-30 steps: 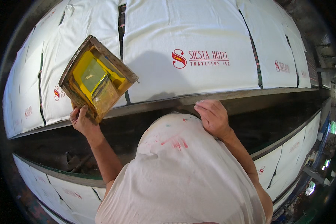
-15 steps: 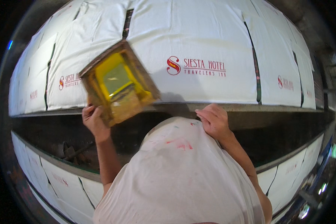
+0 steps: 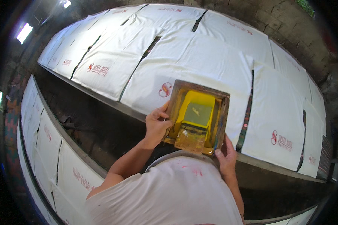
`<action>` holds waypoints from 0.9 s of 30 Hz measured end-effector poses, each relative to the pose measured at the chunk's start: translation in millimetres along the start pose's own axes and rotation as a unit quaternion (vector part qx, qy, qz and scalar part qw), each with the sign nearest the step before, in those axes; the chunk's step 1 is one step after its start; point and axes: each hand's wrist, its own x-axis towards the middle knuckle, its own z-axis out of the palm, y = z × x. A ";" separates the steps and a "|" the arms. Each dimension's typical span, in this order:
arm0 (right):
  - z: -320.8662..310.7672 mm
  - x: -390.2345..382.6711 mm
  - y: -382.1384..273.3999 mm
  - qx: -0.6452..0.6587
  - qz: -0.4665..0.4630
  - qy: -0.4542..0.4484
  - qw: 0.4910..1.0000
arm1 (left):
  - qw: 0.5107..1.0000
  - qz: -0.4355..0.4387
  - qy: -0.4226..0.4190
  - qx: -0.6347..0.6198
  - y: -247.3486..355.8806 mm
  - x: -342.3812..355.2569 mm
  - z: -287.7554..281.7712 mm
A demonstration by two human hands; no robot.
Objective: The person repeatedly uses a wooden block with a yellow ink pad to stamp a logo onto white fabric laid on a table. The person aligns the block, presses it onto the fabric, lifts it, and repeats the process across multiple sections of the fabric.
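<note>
A screen printing frame (image 3: pixel 224 108) of worn brown wood is held up in front of me, over the near edge of a table. Its inside is yellow with a grey-green window of mesh (image 3: pixel 197 112). A flat, amber-stained piece (image 3: pixel 189 140) with a dark upper edge, perhaps a squeegee, lies at the frame's near end. My left hand (image 3: pixel 156 125) grips the frame's left side, thumb and fingers bent together. At the lower right corner, my right hand (image 3: pixel 227 159) is closed on the frame, some of its fingers hidden beneath.
White cloths (image 3: pixel 217 52) printed with red lettering and emblems cover the long table ahead, dark gaps between them. Behind me to the left runs a second table with more printed cloths (image 3: pixel 45 129). A dark aisle (image 3: pixel 90 112) separates the two. A block wall (image 3: pixel 285 28) rises at the far side.
My view has turned, and the tables now slant down to the right. The frame has gone from a tilted one-handed hold on the left to both hands; my right hand has taken its corner.
</note>
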 end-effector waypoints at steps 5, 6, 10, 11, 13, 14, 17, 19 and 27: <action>-26.7 0.7 24.9 0.025 -0.015 -0.016 0.999 | 0.997 0.034 -0.023 0.061 -8.3 -2.3 19.3; -26.8 2.4 22.5 0.016 0.003 -0.023 1.000 | 0.996 0.040 -0.028 0.074 -8.5 1.5 17.7; -26.2 9.9 26.3 0.013 -0.037 -0.008 0.999 | 0.998 0.007 -0.031 0.054 -14.8 19.3 23.0; -24.8 7.2 22.0 -0.014 -0.041 0.004 0.999 | 0.998 -0.009 -0.033 0.061 -17.8 24.3 21.2; -22.7 2.1 11.4 -0.070 -0.044 0.028 0.996 | 0.996 -0.044 -0.037 0.075 -24.1 36.5 22.9; -23.1 -0.7 10.5 -0.063 -0.024 0.035 0.997 | 0.996 -0.034 -0.056 0.055 -25.5 40.0 29.2; -20.5 -7.9 -4.1 -0.080 -0.022 0.070 0.994 | 0.992 -0.052 -0.075 0.088 -39.5 49.4 37.0; -20.2 -13.4 -4.8 -0.135 -0.032 0.093 0.986 | 0.992 -0.055 -0.096 0.056 -44.3 56.2 44.7; -7.5 -20.2 2.6 -0.020 -0.012 0.107 0.994 | 0.991 -0.046 -0.120 0.045 -52.4 60.2 43.4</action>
